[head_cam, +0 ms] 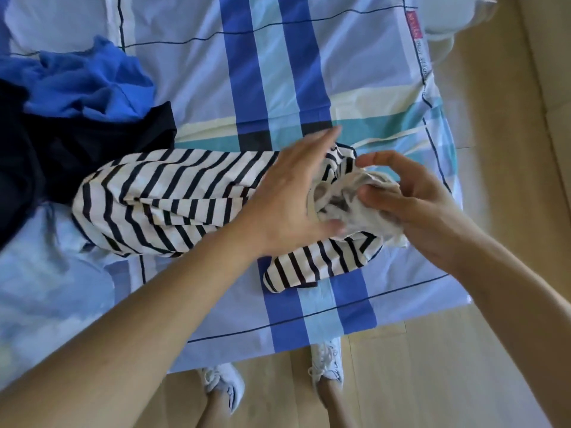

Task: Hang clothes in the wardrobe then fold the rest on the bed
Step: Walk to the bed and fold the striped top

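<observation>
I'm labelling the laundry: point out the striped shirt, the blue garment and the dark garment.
striped shirt (160, 193): head view, middle of its body.
blue garment (92, 81): head view, crumpled centre.
dark garment (92, 149): head view, its spread middle.

1. Floor (432, 366): pale wood-look planks with long seams, showing down the right side and along the lower edge of the view.
2. Left sneaker (224, 386): white, laced, somewhat blurred.
3. Right sneaker (327, 362): white, laced, apart from the first and set slightly farther forward.
4. Bare ankle (335, 400): rises from the right sneaker toward the camera.
5. White rounded object (448, 23): top right corner, glossy, cut by the frame; kind not identifiable.
6. Pink label (412, 26): narrow strip just left of item 5; lettering unreadable.
</observation>
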`<act>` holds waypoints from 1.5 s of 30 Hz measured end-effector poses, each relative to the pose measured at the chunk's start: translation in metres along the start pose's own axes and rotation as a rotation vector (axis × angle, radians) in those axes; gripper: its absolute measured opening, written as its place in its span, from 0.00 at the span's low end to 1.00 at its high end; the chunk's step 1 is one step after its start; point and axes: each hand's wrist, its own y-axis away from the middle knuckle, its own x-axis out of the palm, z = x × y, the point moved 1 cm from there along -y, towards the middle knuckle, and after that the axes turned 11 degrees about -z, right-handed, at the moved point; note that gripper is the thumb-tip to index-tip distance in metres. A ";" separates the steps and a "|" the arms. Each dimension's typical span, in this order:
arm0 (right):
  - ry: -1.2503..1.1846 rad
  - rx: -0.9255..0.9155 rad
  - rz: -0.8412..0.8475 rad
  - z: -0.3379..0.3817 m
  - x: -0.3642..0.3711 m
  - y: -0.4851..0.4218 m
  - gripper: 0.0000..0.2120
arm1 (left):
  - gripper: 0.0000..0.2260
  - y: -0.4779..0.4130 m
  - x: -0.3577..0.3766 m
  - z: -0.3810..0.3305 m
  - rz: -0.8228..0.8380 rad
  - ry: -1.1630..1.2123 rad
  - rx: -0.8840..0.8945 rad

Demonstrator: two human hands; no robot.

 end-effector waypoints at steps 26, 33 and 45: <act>0.212 0.068 -0.308 0.037 0.052 -0.002 0.09 | 0.11 -0.030 -0.165 -0.176 -0.505 -0.080 0.165; 0.312 -0.215 -0.516 0.220 -0.009 0.052 0.11 | 0.05 0.015 -0.356 -0.279 -0.792 -0.450 0.195; 0.575 -0.667 -0.402 0.592 -0.078 0.208 0.08 | 0.10 0.118 -0.588 -0.412 -0.732 -0.791 0.026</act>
